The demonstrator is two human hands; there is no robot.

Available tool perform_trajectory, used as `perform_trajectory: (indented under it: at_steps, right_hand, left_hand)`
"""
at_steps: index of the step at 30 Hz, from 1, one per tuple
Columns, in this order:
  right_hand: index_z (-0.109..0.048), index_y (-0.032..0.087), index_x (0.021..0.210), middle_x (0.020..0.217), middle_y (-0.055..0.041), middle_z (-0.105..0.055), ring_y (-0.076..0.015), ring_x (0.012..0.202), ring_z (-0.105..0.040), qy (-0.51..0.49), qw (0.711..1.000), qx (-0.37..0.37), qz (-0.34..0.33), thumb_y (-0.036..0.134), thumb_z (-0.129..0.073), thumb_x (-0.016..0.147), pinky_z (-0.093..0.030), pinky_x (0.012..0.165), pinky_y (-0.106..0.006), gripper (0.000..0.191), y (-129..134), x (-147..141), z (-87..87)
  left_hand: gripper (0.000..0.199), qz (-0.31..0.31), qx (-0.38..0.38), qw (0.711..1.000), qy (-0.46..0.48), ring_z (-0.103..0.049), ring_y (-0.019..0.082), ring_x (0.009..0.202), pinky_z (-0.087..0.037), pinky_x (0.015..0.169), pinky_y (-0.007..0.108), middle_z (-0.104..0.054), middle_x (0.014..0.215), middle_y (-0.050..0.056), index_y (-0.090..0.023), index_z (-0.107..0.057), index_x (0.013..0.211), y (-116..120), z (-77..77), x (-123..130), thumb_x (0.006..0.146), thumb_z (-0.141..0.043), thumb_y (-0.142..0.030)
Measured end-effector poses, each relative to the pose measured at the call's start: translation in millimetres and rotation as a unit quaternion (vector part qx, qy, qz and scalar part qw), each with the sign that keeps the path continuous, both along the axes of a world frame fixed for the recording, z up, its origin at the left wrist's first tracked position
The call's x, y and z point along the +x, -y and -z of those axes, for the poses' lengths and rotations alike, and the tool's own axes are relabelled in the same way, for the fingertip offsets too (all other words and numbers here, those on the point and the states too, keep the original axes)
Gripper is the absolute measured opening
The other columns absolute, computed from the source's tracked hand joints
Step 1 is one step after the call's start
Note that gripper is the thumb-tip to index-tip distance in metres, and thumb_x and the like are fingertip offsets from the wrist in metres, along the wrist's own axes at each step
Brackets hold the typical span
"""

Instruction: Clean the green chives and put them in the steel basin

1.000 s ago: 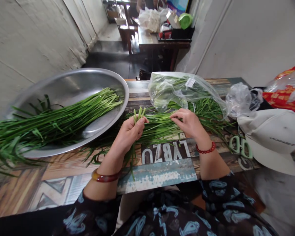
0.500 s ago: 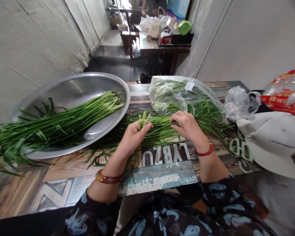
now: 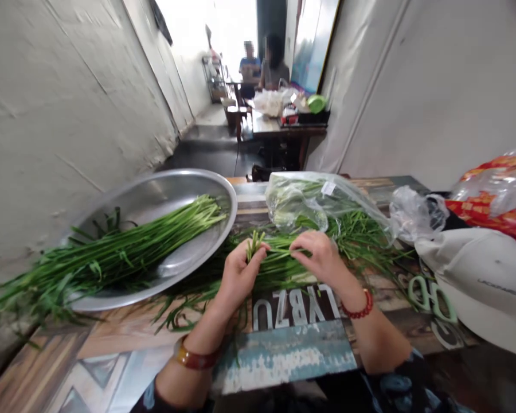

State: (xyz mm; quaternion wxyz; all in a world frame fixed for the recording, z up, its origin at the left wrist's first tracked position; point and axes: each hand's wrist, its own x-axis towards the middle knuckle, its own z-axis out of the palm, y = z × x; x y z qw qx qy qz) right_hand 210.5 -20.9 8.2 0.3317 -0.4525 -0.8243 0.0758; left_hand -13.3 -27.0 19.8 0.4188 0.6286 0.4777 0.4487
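The person's left hand [image 3: 241, 275] is closed around a small bundle of slender green stems [image 3: 254, 245], whose pale cut ends poke up past the thumb. Just beside it, the right hand [image 3: 320, 255] is bent with thumb and forefinger nearly together; I can't tell whether a stem is caught between their tips. Both hands are over the middle of the wood-plank-patterned tabletop [image 3: 292, 355], its near edge running below the forearms. Under and behind the hands, a loose spread of long green stalks [image 3: 279, 272] lies lengthwise, leafy ends straggling toward the near edge on the left.

Towards the tabletop's left end sits a wide silver metal basin [image 3: 172, 268], with a thick sheaf of green stalks [image 3: 155, 246] laid inside, leaves hanging over the rim. By the far edge, beyond the right hand, a clear plastic bag [image 3: 292, 198] holds more greens. A white cloth cap [image 3: 485, 281] lies near the right end, beside a crumpled clear bag [image 3: 413, 215].
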Motion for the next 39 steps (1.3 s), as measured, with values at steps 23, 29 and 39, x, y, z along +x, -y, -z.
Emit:
perform_trajectory:
  at_steps: [23,29,39]
  right_hand:
    - [-0.073,0.021,0.077,0.072,-0.0038,-0.069,-0.017,0.07,-0.064,-0.187,0.981,0.042,-0.019,0.032,-0.069,0.086,-0.051,0.065,-0.031,0.015,6.8,-28.1,4.0]
    - [-0.071,0.021,0.076,0.076,-0.0026,-0.07,-0.0162,0.073,-0.063,-0.256,0.965,-0.017,0.055,0.036,-0.065,0.088,-0.05,0.07,-0.03,0.02,6.9,-15.6,-3.4]
    - [-0.071,0.023,0.093,0.091,-0.0034,-0.07,-0.0169,0.085,-0.064,-0.314,0.946,-0.014,0.073,0.039,-0.059,0.092,-0.052,0.077,-0.031,0.021,6.2,-7.0,0.0]
  left_hand:
    - [0.029,0.076,0.098,0.982,-0.142,-0.053,0.016,0.071,-0.04,0.068,0.026,-0.061,0.073,0.002,-0.018,-0.062,0.074,2.4,11.4,7.4,0.093,-0.051,-0.037]
    - [0.035,0.084,-0.063,0.994,0.0,-0.036,0.01,0.057,-0.028,0.054,0.022,-0.043,0.058,-0.004,-0.015,-0.061,0.074,2.8,1.8,9.8,0.087,-0.057,-0.048]
    - [0.036,0.045,-0.085,0.995,0.025,-0.032,0.008,0.053,-0.027,0.053,0.022,-0.04,0.055,-0.005,-0.014,-0.063,0.075,2.2,-1.3,7.1,0.083,-0.059,-0.049]
